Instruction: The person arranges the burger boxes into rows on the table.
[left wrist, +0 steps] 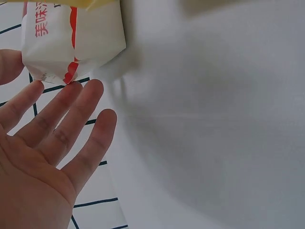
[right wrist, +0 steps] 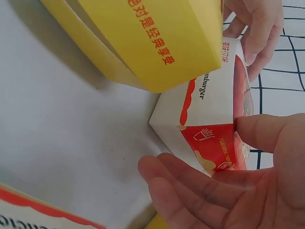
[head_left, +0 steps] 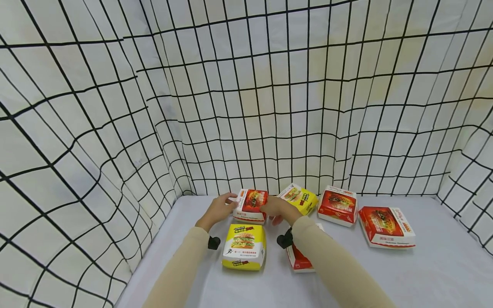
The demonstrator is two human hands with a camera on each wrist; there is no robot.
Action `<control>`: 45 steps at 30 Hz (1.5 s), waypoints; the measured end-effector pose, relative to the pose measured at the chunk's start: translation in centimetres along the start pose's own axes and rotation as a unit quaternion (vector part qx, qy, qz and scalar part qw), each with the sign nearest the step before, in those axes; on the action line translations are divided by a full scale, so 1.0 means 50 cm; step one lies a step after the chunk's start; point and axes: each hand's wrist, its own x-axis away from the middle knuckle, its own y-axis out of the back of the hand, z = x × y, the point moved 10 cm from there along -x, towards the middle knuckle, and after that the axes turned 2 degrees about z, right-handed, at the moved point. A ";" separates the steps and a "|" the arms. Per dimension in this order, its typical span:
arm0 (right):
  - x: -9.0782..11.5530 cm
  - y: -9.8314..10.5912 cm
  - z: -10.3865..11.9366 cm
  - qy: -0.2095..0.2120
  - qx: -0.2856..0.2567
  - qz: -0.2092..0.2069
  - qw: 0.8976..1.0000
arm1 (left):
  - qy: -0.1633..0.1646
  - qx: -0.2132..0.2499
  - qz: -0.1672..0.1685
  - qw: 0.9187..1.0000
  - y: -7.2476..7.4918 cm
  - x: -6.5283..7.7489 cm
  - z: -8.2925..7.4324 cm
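A white tabletop (head_left: 443,273) meets white walls (head_left: 300,120) crossed by black grid lines, and 6 burger boxes show on it. The red-and-white hamburger box (head_left: 252,201) is near the back edge, between the left hand (head_left: 220,210) and the right hand (head_left: 280,208). The left wrist view shows the left fingers spread and nearly straight, 3 tips and the thumb at the box; the right wrist view alone shows a fries emblem on its side, the right thumb against its upper edge and fingers loosely extended. Whether either hand bears its weight, I cannot tell. The front yellow burger box (head_left: 244,248) sits close in front, the rear yellow burger box (head_left: 304,200) beyond the right hand. Wider white surface runs right of the far-right red burger box (head_left: 387,226).
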 end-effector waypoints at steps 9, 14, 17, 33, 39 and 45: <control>-0.007 0.005 0.004 0.007 0.031 -0.003 0.999 | 0.015 0.012 0.004 1.000 -0.007 0.007 0.003; -0.016 0.007 0.005 0.005 0.045 -0.007 0.999 | 0.022 0.006 0.013 1.000 -0.012 0.010 0.000; -0.014 0.008 0.007 0.004 0.051 -0.011 0.999 | 0.023 0.009 0.020 1.000 -0.015 0.012 0.000; -0.003 0.006 0.006 0.019 0.025 -0.005 1.000 | 0.035 -0.015 0.034 0.999 -0.015 0.020 0.010; -0.005 0.026 0.007 0.029 0.055 -0.033 0.998 | 0.035 -0.026 0.013 0.999 -0.006 0.017 0.012; -0.001 0.027 0.019 0.050 0.101 -0.049 0.992 | 0.023 -0.013 -0.005 1.000 0.001 0.010 0.004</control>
